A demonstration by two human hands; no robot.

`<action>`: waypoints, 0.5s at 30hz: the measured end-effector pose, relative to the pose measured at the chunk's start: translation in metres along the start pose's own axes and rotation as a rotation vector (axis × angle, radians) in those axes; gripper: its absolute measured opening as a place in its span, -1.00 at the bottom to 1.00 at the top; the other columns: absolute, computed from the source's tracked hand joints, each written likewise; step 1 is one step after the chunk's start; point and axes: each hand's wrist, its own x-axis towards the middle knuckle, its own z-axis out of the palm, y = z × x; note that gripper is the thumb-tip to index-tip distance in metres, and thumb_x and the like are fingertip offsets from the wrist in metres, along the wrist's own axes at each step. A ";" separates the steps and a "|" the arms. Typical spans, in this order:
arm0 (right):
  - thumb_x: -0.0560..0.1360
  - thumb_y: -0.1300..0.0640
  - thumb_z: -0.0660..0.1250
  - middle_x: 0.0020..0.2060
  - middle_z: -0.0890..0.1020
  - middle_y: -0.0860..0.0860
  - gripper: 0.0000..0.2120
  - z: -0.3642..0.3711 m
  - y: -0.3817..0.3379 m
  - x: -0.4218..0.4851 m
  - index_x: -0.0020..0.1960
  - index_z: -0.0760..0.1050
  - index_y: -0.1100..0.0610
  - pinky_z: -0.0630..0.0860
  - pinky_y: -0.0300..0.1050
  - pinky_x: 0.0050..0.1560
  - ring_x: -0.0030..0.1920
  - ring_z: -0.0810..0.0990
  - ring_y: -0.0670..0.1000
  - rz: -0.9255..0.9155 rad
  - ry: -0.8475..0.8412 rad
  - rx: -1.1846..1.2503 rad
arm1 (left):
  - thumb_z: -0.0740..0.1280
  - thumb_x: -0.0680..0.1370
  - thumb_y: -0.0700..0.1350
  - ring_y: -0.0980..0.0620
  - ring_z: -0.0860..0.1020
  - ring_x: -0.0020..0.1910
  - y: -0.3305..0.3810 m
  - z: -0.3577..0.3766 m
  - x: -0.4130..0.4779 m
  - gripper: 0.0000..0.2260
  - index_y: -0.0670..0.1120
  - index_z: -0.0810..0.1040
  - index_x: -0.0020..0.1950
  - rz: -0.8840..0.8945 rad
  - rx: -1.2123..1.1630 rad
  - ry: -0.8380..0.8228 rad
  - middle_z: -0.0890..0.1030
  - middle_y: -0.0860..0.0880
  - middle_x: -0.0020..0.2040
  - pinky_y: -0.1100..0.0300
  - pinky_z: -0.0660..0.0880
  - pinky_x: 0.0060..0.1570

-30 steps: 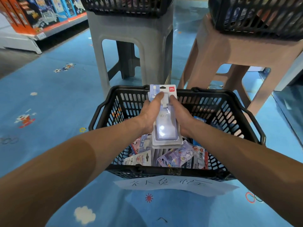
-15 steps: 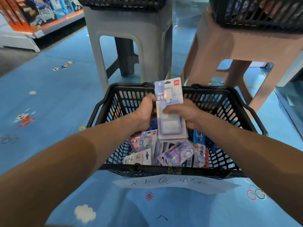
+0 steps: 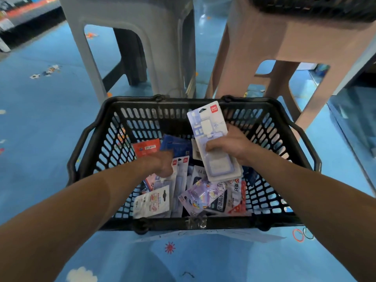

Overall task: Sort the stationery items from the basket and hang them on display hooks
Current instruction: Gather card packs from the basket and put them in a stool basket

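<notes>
Paper sheet (image 3: pixel 205 236): tucked under the basket's near edge, likely a label; we cannot read it.
Basket (image 3: pixel 91 143): on the floor, full of loose packs (image 3: pixel 151 202); we judge the sorting barely begun.
Left hand (image 3: pixel 165 165): down among the packs and blurred, so we cannot tell if it grasps any.
Right hand (image 3: pixel 230 146): grips the badge-holder pack (image 3: pixel 211 139) mid-body above the basket, leaving the hang-hole end free for a hook.
Grey stool (image 3: pixel 142 27), pink stool (image 3: pixel 274 37): just beyond the basket; we see no hooks.

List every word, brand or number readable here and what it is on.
"deli": red corner of the badge-holder pack held by the right hand.
"ID/IC": the same pack's card.
The loose packs in the basket: print blurred, unreadable.
The paper sign under the basket: handwriting unreadable.
</notes>
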 end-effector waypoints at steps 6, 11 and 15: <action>0.31 0.36 0.56 0.00 0.75 0.03 -0.59 0.001 0.010 0.005 0.11 0.65 0.12 0.67 0.02 0.05 0.01 0.72 0.07 0.029 -0.039 -0.021 | 0.29 0.58 -0.30 -0.16 0.34 0.53 0.001 0.015 0.019 -0.26 -0.08 0.02 0.69 0.082 -0.045 -0.022 0.25 -0.14 0.62 0.06 0.43 0.40; 0.32 0.36 0.55 -0.01 0.75 0.01 -0.61 0.001 0.012 0.006 0.11 0.65 0.11 0.65 -0.09 -0.07 -0.02 0.72 0.04 0.051 -0.070 -0.009 | 0.32 0.54 -0.32 -0.18 0.46 0.41 0.002 0.016 0.027 -0.17 0.03 -0.03 0.69 0.167 -0.036 -0.028 0.33 -0.12 0.57 0.15 0.49 0.09; 0.33 0.35 0.55 0.01 0.74 0.03 -0.60 0.000 0.012 0.005 0.14 0.64 0.13 0.64 -0.07 -0.02 0.01 0.71 0.06 0.053 -0.078 -0.012 | 0.38 0.53 -0.30 -0.19 0.44 0.40 0.005 0.010 0.031 -0.22 -0.03 0.10 0.67 0.158 0.059 0.023 0.35 -0.17 0.52 0.05 0.53 0.20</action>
